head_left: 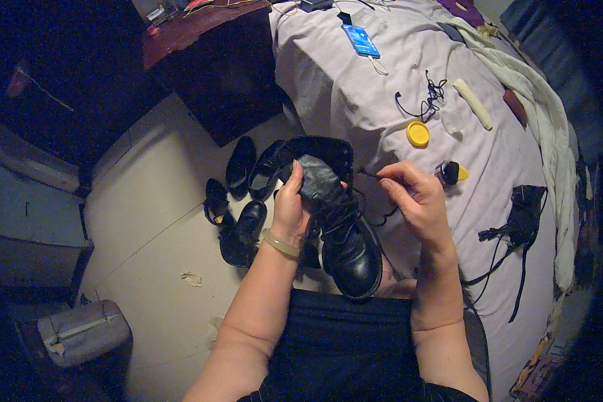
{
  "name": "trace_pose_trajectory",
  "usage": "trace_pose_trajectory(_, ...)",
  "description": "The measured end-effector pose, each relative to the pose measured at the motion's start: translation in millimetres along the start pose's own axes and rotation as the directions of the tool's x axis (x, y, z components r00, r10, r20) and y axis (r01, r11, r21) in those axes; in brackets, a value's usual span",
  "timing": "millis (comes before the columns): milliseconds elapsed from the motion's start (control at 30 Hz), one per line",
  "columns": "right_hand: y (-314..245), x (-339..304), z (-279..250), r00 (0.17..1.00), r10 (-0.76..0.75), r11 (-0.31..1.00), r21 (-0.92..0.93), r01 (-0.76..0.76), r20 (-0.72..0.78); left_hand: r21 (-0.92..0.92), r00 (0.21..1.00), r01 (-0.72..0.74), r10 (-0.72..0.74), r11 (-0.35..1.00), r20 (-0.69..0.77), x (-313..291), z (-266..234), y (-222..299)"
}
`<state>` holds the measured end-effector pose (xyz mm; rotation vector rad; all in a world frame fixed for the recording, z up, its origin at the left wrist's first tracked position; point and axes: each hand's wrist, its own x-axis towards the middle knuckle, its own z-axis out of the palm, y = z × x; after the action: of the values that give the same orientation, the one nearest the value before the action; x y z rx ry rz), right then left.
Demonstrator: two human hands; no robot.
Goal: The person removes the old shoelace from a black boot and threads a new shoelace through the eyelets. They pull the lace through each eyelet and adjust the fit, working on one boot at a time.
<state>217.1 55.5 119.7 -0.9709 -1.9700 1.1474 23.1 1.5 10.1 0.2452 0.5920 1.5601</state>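
Black lace-up boot [354, 258], centre of frame
Left hand [292, 206]: grip clasps its upper part; right hand [414, 199]: grip pinches dark lace [368, 173]; yellow lid [418, 134] right of centre, on bed [338, 77]

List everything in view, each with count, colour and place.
Boot: one, black, before lap
Lace: at least one, black, boot to right hand
Shoes: at least four, black, floor
Phone: one, blue screen, sheet's far end
Cord: at least one, black, sheet
Lid: one, yellow, below cord
Stick: one, cream, right of cord
Container: one, black-yellow, beside right hand
Strapped item: one, black, sheet's right
Sheet: one, pale, right
Boxy object: one, grey, lower left
Bracelet: one, pale, left wrist
Left hand: one, bare, gripping boot
Right hand: one, bare, pinching lace
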Motion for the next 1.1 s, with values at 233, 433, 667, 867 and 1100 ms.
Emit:
trace_pose_trajectory(233,12,3,2,0.998,-0.02,0.999,0.03,0.018,0.065,0.045,0.998,0.015,-0.018,0.999,0.061,4,-9,-4)
trace_pose_trajectory(433,15,6,16,0.975,-0.17,0.979,-0.093,0.184,0.141,-0.03,0.999,0.008,-0.009,1.0,-0.049,-3,5,-1)
trace_pose_trajectory(667,22,8,36,0.963,-0.191,0.959,-0.174,0.224,0.19,-0.006,0.996,-0.018,0.017,1.0,-0.091,-2,-4,-3)
trace_pose_trajectory(867,26,10,40,0.97,-0.152,0.975,-0.131,0.178,0.19,-0.016,0.998,0.006,-0.007,1.0,-0.066,0,-8,-4)
trace_pose_trajectory(1100,34,10,45,0.968,-0.184,0.963,-0.167,0.213,0.171,0.016,0.996,0.019,-0.018,1.0,-0.093,-2,-4,-3)
